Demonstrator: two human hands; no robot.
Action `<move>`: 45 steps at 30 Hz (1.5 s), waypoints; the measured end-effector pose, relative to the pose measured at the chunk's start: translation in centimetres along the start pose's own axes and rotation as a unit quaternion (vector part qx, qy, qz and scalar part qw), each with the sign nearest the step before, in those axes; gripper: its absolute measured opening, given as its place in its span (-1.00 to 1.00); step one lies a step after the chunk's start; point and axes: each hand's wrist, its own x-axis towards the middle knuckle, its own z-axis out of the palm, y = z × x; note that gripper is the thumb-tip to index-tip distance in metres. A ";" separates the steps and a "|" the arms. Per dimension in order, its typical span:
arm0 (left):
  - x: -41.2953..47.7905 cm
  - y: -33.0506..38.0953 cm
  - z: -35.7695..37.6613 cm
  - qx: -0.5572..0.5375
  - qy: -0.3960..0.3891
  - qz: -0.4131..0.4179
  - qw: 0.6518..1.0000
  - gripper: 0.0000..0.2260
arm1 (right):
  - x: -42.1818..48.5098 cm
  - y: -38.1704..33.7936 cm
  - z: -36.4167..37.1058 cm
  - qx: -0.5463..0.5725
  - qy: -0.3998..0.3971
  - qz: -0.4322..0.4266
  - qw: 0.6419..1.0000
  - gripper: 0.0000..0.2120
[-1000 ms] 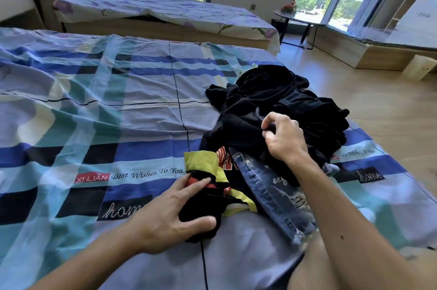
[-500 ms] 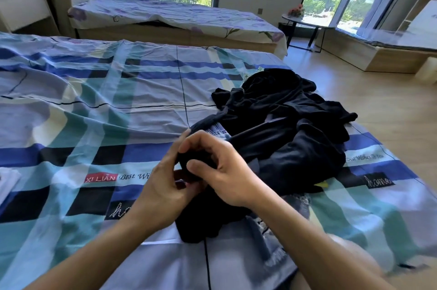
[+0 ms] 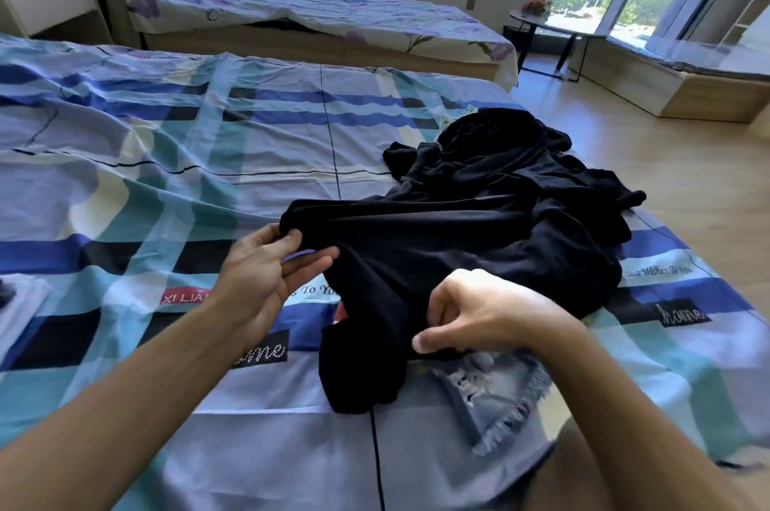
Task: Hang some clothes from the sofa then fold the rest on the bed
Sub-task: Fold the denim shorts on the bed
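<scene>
**Black garment (image 3: 416, 260) held at two points over the checked bed (image 3: 166, 143)**

Black, matte and soft, the garment lies across the near right part of the bed. One end is lifted into a taut ridge and the rest is slack. The left hand (image 3: 266, 273) pinches its far-left corner between thumb and fingers, holding that corner just above the sheet. The right hand (image 3: 479, 310) has its fingers curled and grips the fabric lower down, with the thumb pressed on the cloth near the hem. Between the two grips the cloth runs in a smooth diagonal fold. Below the right hand a loose flap hangs down onto the sheet and ends in a rounded lump.

Behind it, touching it, sits a heap of more black clothes (image 3: 521, 177) (where one piece ends and the next begins cannot be told). A frayed piece of pale blue denim (image 3: 496, 389) pokes out from beneath the right wrist, and a sliver of red fabric (image 3: 341, 312) shows under the garment's left edge. The sheet is checked in blue, teal, black and white, with printed words.
</scene>
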 end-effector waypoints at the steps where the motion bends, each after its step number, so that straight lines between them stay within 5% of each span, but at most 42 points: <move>1: -0.1 -0.3 0.1 0.024 -0.024 0.006 0.999 -0.88 | 0.2 0.1 0.5 -0.042 0.015 0.027 0.999 -0.47; 3: -0.5 -1.0 0.2 0.106 -0.082 0.032 0.990 -0.75 | 0.5 0.2 0.6 -0.089 0.049 0.047 0.994 -0.17; 5: -1.0 -1.7 0.0 0.203 -0.127 0.058 0.969 -0.41 | 0.9 0.2 0.1 -0.062 0.067 0.031 0.995 0.21; 7: -1.5 -2.6 -0.6 0.310 -0.166 0.073 0.933 -0.19 | 1.9 0.7 -0.3 -0.036 0.096 0.032 0.994 0.28; 12: -2.9 -5.1 -2.5 0.619 -0.227 0.143 0.738 -0.08 | 5.5 1.5 -0.5 -0.055 0.297 0.127 0.945 -0.14; 15: -3.4 -5.6 -2.9 0.642 -0.236 0.125 0.719 -0.09 | 5.6 2.0 -1.8 -0.008 0.464 0.139 0.875 -0.72; 16: -3.5 -5.6 -2.9 0.643 -0.233 0.125 0.719 -0.10 | 5.4 2.2 -2.2 0.022 0.489 0.134 0.862 -0.82; 18: -3.6 -5.4 -2.9 0.641 -0.224 0.133 0.722 -0.12 | 4.8 2.6 -2.3 0.112 0.500 0.092 0.854 -0.57; 21: -3.6 -5.3 -3.0 0.635 -0.219 0.130 0.729 -0.12 | 3.7 2.1 -1.4 0.225 0.347 -0.016 0.910 -0.66; 22: -3.6 -5.3 -2.9 0.635 -0.220 0.126 0.729 -0.12 | 3.7 2.1 -0.9 0.200 0.278 -0.028 0.939 -0.71; 26: -3.6 -5.4 -2.8 0.639 -0.213 0.121 0.730 -0.10 | 5.2 2.2 0.9 -0.015 0.137 0.033 0.990 -0.04; 28: -3.7 -5.5 -2.7 0.637 -0.205 0.120 0.733 -0.10 | 6.2 2.1 1.9 -0.057 0.154 0.080 0.983 -0.02; 33: -4.5 -4.0 -2.2 0.590 -0.139 0.168 0.777 -0.17 | 6.1 0.5 0.4 0.076 0.254 0.045 0.963 -0.59; 35: -4.6 -2.6 -1.3 0.496 -0.102 0.165 0.847 -0.24 | 5.1 -0.9 -0.3 0.193 0.300 -0.066 0.932 -0.68; 38: -4.9 -0.2 0.6 0.200 -0.094 0.036 0.975 -0.44 | 2.6 -4.5 0.4 0.270 0.311 -0.245 0.878 -0.58; 41: -5.5 2.3 1.0 0.087 -0.136 -0.036 0.986 -0.60 | 1.1 -6.9 2.2 0.266 0.257 -0.355 0.859 -0.55; 45: -5.1 4.1 -0.3 0.040 -0.081 -0.007 0.996 -0.84 | 0.4 -8.4 3.6 0.185 0.234 -0.409 0.863 -0.55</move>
